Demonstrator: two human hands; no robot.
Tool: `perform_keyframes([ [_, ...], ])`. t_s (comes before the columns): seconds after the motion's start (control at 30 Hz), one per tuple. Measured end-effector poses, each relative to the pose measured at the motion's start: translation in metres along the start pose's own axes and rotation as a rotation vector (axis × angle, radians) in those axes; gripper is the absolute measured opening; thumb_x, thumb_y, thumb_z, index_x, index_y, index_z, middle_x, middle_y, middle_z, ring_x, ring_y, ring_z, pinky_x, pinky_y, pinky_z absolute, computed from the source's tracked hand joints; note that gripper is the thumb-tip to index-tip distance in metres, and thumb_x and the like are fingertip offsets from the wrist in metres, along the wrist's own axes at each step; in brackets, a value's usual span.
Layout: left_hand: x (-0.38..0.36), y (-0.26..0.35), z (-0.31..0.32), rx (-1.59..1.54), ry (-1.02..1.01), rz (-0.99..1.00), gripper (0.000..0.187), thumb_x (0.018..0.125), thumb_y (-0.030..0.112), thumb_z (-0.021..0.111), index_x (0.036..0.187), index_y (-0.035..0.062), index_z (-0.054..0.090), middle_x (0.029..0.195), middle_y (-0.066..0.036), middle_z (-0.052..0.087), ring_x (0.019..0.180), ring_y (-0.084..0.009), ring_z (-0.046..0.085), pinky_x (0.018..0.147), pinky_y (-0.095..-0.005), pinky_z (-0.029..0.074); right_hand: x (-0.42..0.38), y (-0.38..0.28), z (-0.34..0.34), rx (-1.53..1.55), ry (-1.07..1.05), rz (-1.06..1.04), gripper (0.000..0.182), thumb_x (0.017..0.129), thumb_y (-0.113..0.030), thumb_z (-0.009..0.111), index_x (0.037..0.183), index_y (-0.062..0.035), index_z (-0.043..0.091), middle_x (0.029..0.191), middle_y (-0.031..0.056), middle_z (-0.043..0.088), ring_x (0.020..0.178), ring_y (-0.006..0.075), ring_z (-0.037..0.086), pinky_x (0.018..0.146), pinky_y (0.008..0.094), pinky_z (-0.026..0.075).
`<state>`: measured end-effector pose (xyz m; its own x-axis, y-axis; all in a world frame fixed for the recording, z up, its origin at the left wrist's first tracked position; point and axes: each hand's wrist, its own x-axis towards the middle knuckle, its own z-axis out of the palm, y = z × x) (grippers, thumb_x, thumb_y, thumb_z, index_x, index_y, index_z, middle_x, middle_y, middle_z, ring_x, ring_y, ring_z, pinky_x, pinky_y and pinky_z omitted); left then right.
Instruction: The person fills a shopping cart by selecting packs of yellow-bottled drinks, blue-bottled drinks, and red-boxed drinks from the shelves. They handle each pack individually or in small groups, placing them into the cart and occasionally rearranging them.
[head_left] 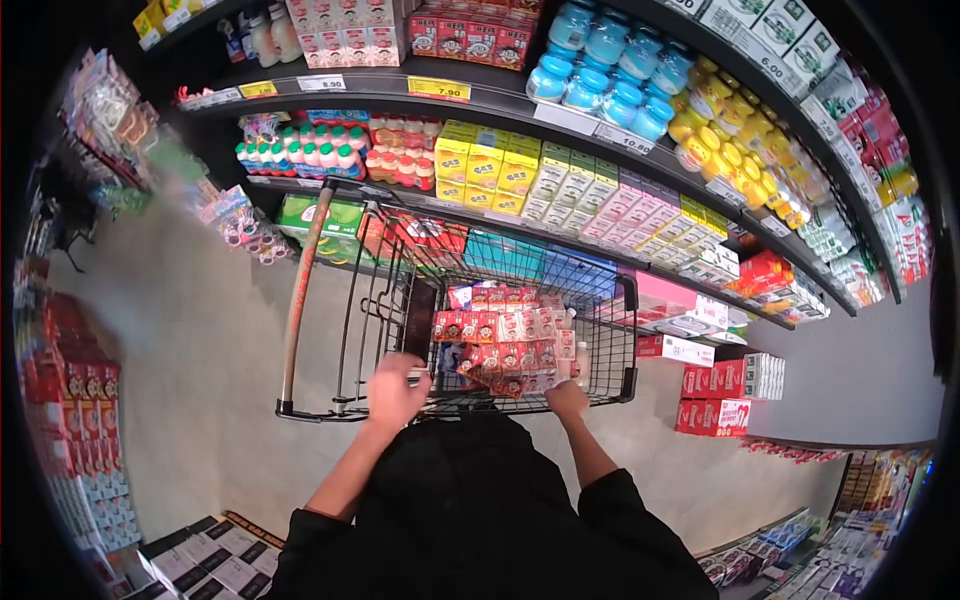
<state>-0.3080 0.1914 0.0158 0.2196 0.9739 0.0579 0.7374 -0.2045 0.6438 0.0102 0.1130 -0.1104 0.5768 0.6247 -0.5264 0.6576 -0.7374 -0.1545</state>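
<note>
Top-down view of a shopping cart beside a stocked shelf, seen above the person's black sleeves. The cart's long axis runs from left to right across the view, roughly along the lower shelf; its handle, a long reddish bar, forms the left end and leans slightly, its upper end farther right than its lower. The wire basket extends rightward from it.

Red-and-white cartons lie in the right half of the basket, near the side closest to the person. They are grouped in packs, stacked on one another; the rows run mostly left to right, along the cart's long axis, while the lower packs are slightly askew. A pale bottle stands just to their right, cap toward the far side in the view.

The left hand is at the near side of the basket, left of the cartons, with its fingers curled; whether they close on the rim cannot be told. The right hand lies just below the bottle in the view, its fingers clamped on the near rim.

Beyond the cart, the shelf bears yellow cartons and blue jars. Red boxes sit at right on the gray floor.
</note>
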Motion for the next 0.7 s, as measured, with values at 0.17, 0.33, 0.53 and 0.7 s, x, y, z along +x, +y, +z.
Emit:
perform_keyframes([
  [0.17, 0.037, -0.008, -0.048, 0.424, 0.177, 0.069, 0.055, 0.065, 0.02, 0.07, 0.116, 0.01, 0.052, 0.126, -0.012, 0.049, 0.119, -0.0329, 0.043, 0.099, -0.0456, 0.036, -0.004, -0.01, 0.002, -0.003, 0.102, 0.095, 0.031, 0.065, -0.029, 0.063, 0.083, -0.0051, 0.07, 0.088, 0.0174, 0.068, 0.084, 0.0326, 0.066, 0.074, 0.0416, 0.051],
  [0.33, 0.025, -0.058, -0.019, 0.417, 0.019, -0.417, 0.094, 0.07, 0.044, 0.066, 0.143, 0.0101, 0.018, 0.136, -0.018, 0.036, 0.13, -0.0356, 0.028, 0.106, -0.0595, 0.015, -0.008, -0.004, 0.005, 0.008, 0.09, 0.037, 0.032, 0.065, -0.031, 0.064, 0.082, -0.0043, 0.069, 0.088, 0.0187, 0.067, 0.084, 0.0328, 0.066, 0.075, 0.0393, 0.051],
  [0.53, 0.027, -0.057, -0.027, 0.213, -0.093, -0.486, 0.098, 0.071, 0.051, 0.061, 0.145, 0.0111, 0.01, 0.13, -0.022, 0.043, 0.111, -0.0395, 0.05, 0.088, -0.0487, 0.044, -0.009, 0.001, 0.021, -0.036, 0.143, 0.022, 0.03, 0.066, -0.028, 0.06, 0.082, -0.0048, 0.069, 0.085, 0.0179, 0.068, 0.082, 0.032, 0.066, 0.087, 0.0432, 0.043],
  [0.7, 0.018, -0.083, -0.034, 0.205, -0.058, -0.493, 0.1, 0.07, 0.053, 0.063, 0.145, 0.0133, 0.01, 0.125, -0.023, 0.048, 0.101, -0.039, 0.058, 0.082, -0.0463, 0.048, -0.018, -0.015, 0.037, -0.057, 0.193, 0.033, 0.03, 0.069, -0.029, 0.056, 0.081, -0.005, 0.069, 0.083, 0.017, 0.068, 0.082, 0.0318, 0.066, 0.095, 0.0443, 0.034],
])
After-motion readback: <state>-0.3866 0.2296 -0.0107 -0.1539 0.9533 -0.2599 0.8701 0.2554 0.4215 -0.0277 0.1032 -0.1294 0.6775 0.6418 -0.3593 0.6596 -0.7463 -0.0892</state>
